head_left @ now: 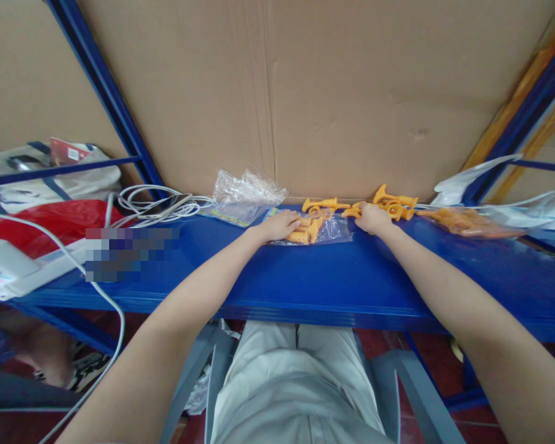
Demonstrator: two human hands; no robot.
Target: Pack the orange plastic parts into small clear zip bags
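Rests with left hand (280,226) over pieces (313,232) on the bag (337,229), fingers close together — touches loose pieces (404,200) just rightward with right hand (372,219), fingers curled — pinch unclear in both.

You've got no words, brands or numbers readable anywhere in this view. There's a small white label (73,153) on the red packet (61,152) at your far left, but its print is too small for you to make out.

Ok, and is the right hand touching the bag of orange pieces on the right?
Apart: the head view shows blue tabletop between the right hand and that bag of orange pieces.
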